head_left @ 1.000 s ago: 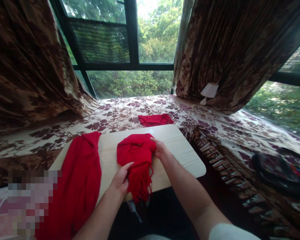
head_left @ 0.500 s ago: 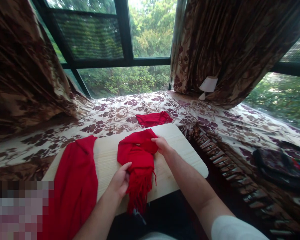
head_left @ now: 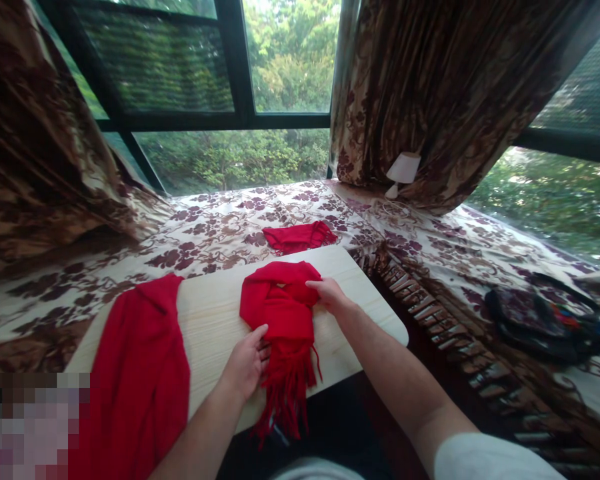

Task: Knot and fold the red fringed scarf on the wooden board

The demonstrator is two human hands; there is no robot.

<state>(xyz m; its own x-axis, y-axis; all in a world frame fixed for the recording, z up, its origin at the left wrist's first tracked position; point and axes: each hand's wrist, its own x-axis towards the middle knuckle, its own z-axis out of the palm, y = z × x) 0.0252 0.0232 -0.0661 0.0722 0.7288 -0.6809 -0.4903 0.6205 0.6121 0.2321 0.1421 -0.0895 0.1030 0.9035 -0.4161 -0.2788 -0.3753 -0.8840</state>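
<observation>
A red fringed scarf (head_left: 287, 313) lies folded in a loop on the pale wooden tabletop (head_left: 213, 313), its fringe hanging over the near edge. My right hand (head_left: 329, 293) is closed on the loop's right side, thumb on top and fingers partly hidden. At the lower left edge, just above the fringe, my left hand (head_left: 247, 360) holds the scarf, its thumb over the cloth and its fingertips beside and partly under it. To the left, a second red cloth (head_left: 143, 353) drapes across the table and down past its near edge.
Beyond the table, a folded red fringed cloth (head_left: 300, 237) rests on the flowered cover (head_left: 220, 227). A small white lamp (head_left: 404, 168) stands by the curtain (head_left: 380, 87). A dark bag (head_left: 535, 320) lies on the seat at right. Windows (head_left: 287, 60) are behind.
The view has turned slightly to the right. The scarf's loop looks a little flatter and its fringe more spread. Both hands stay on the scarf in nearly the same places.
</observation>
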